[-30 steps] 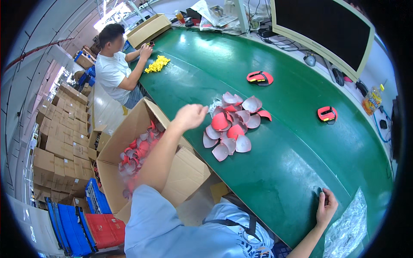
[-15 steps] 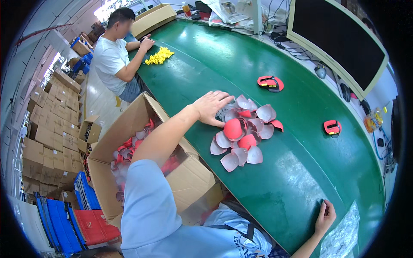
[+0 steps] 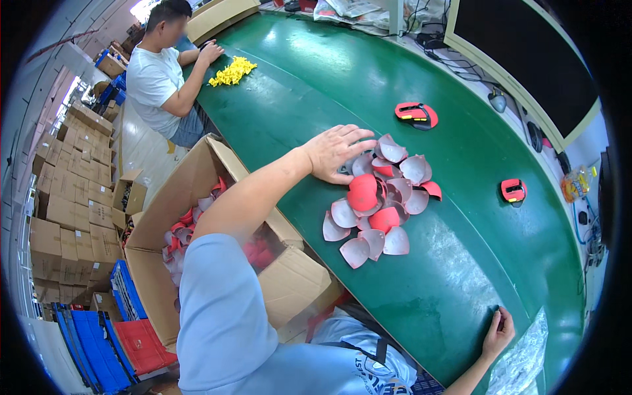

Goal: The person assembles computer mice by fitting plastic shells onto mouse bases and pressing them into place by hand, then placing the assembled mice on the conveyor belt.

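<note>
Fingers of left hand point(image 3: 336, 153) spread flat, apparently touching red shell pile point(image 3: 378, 201); nothing gripped.

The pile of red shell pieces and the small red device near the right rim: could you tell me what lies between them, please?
Nothing: in the head view, only bare green table separates the pile of red shell pieces from the small red device.

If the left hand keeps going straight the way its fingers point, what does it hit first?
Probably the pile of red shell pieces: the left hand lies flat at its near edge, fingers pointing across its top toward a grey-faced shell. Whether they touch is unclear.
</note>
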Demonstrator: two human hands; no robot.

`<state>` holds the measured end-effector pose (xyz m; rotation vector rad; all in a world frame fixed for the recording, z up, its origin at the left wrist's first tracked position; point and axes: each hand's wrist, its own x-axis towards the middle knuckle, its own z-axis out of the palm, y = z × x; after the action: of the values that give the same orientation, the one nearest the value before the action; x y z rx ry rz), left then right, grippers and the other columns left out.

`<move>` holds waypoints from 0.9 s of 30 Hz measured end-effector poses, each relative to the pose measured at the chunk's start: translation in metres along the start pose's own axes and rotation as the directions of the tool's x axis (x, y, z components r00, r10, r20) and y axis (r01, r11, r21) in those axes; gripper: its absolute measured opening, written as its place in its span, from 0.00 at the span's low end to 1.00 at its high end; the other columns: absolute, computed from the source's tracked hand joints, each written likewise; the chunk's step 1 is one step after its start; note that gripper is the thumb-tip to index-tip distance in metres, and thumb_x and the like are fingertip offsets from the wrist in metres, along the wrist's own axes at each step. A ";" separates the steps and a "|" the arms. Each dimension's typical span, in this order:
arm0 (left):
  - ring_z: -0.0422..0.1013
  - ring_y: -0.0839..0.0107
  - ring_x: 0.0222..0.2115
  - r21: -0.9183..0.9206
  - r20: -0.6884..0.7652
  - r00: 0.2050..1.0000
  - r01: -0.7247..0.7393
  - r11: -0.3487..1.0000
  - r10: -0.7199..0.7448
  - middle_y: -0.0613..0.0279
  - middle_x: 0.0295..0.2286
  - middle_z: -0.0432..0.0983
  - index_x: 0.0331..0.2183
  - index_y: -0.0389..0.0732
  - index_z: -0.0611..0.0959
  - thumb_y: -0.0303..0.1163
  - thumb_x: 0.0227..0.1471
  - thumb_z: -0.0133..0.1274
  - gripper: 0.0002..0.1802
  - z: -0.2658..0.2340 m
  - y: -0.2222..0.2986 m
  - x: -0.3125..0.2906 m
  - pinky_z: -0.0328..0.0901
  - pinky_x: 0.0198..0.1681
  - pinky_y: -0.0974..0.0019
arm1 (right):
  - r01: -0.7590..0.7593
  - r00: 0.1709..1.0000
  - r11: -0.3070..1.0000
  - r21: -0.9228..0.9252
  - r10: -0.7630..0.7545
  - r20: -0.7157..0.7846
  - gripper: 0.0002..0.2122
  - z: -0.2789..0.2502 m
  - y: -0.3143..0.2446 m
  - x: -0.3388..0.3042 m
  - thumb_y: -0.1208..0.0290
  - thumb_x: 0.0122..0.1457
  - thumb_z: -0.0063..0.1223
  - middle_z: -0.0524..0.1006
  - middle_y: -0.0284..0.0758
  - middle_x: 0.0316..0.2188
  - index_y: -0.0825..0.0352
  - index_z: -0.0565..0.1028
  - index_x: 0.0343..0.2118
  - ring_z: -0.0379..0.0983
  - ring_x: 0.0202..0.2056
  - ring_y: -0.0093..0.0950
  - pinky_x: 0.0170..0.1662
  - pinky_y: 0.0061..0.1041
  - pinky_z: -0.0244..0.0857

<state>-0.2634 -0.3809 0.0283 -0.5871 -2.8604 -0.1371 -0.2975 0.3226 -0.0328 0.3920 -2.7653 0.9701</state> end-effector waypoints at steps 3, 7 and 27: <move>0.63 0.45 0.63 -0.047 0.051 0.999 -0.018 0.999 0.020 0.49 0.64 0.64 0.65 0.40 0.68 0.57 0.43 0.67 0.54 0.005 -0.004 0.006 0.59 0.67 0.47 | 0.040 0.998 0.997 0.064 -0.037 -0.045 0.07 0.009 0.000 -0.004 0.74 0.68 0.59 0.78 0.28 0.28 0.73 0.82 0.42 0.63 0.24 0.15 0.26 0.19 0.54; 0.62 0.48 0.65 -0.034 0.049 0.999 -0.022 0.999 0.024 0.52 0.67 0.64 0.66 0.40 0.68 0.53 0.44 0.66 0.53 0.009 -0.004 -0.001 0.60 0.67 0.48 | 0.049 0.998 0.997 0.059 -0.047 -0.044 0.07 0.008 -0.004 -0.005 0.74 0.68 0.59 0.78 0.28 0.27 0.73 0.82 0.42 0.64 0.24 0.15 0.26 0.18 0.55; 0.65 0.47 0.57 0.052 0.081 0.996 0.039 0.998 -0.043 0.50 0.62 0.66 0.62 0.44 0.73 0.50 0.49 0.63 0.42 0.004 -0.010 0.000 0.60 0.63 0.47 | 0.048 0.998 0.998 0.043 -0.046 -0.050 0.06 0.007 -0.009 -0.006 0.74 0.67 0.60 0.76 0.30 0.25 0.73 0.82 0.40 0.63 0.23 0.17 0.25 0.21 0.53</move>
<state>-0.2680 -0.3892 0.0241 -0.5360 -2.9467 -0.0484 -0.2895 0.3124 -0.0341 0.4323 -2.6821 1.0173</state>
